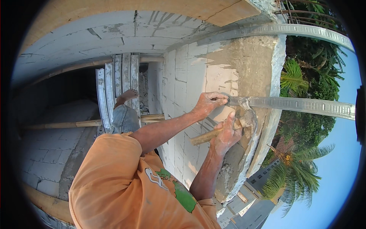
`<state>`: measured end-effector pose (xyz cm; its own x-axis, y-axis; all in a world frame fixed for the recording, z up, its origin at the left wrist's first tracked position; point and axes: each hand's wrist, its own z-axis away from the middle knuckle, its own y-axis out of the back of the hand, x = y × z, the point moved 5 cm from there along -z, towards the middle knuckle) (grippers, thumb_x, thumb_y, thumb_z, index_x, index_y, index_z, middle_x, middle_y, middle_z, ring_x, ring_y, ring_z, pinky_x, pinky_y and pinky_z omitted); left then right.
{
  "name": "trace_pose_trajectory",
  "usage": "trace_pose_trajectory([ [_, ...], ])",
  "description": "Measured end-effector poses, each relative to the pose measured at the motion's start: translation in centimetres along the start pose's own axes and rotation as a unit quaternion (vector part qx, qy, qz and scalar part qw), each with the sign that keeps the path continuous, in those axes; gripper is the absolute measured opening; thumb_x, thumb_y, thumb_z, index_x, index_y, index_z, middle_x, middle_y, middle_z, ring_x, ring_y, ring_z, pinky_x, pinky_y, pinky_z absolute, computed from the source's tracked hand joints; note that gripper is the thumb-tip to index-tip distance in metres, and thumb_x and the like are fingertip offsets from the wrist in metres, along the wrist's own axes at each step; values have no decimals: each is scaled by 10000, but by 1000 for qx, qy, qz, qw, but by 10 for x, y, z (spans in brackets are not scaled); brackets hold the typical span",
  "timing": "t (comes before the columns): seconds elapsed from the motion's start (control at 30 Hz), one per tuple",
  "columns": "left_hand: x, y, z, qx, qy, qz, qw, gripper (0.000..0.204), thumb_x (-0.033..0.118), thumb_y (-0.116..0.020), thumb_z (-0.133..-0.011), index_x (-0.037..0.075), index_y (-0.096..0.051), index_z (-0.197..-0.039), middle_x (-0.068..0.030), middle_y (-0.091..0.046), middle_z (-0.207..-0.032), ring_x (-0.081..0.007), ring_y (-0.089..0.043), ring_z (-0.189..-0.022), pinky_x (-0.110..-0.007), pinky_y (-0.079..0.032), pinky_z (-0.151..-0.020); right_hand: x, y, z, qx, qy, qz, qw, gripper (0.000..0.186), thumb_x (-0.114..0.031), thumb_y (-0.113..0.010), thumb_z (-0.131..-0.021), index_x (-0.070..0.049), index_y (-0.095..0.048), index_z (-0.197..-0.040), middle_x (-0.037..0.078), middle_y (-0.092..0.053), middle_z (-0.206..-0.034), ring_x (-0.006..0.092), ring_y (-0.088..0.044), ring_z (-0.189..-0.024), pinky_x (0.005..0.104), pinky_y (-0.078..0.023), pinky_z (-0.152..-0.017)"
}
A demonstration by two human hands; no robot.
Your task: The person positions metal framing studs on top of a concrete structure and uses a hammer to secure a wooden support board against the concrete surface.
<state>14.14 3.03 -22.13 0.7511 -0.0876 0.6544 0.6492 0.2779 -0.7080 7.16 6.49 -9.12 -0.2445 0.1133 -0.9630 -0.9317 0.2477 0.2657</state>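
Note:
My left hand (209,105) pinches thumb and forefinger together at the wall-side end of a perforated metal channel (305,105). Something small and dark shows at those fingertips, too small to name. Just beside it, my right hand (227,135) is closed around a hammer (206,137) with a wooden handle. The hammer's head, crusted with mortar, sits close to the channel. Its forefinger points up along the hammer. Behind both hands is a block wall (181,82) with a patch of grey-brown mortar (251,61).
A second metal channel (305,31) juts out from the wall higher up. Ribbed metal planks (126,72) lie under my bare foot (129,95), crossed by bamboo poles (72,124). Past the rough concrete edge (278,65) is a drop, with trees and roofs below.

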Motion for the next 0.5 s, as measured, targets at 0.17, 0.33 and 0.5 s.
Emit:
trace_pose_trajectory([
  [0.17,2,-1,2,-7,-9,-30,999,280,207,-759,-873,1,-734,-1060,-92,-726,-1041,-136,-637,-981,-289,-503,-883,3,3,-1,4,3,9,1000,304,-219,-678,-938,29,-573,-1079,36,-534,-703,101,-472,-509,238,-371,-453],
  [0.33,-3,-1,2,10,-23,-16,1000,285,224,-750,-879,4,-736,-1058,-91,-727,-1036,-140,-639,-975,-295,-502,-884,3,0,-1,9,-6,25,1000,288,-216,-675,-941,30,-579,-1058,32,-528,-695,100,-475,-508,236,-370,-450],
  [0.5,4,-3,3,14,-30,-33,999,278,235,-752,-878,14,-744,-1047,-89,-726,-1033,-142,-639,-970,-300,-503,-879,0,2,-2,2,-1,8,1000,299,-222,-677,-940,33,-580,-1063,32,-515,-674,105,-475,-505,244,-374,-457],
])
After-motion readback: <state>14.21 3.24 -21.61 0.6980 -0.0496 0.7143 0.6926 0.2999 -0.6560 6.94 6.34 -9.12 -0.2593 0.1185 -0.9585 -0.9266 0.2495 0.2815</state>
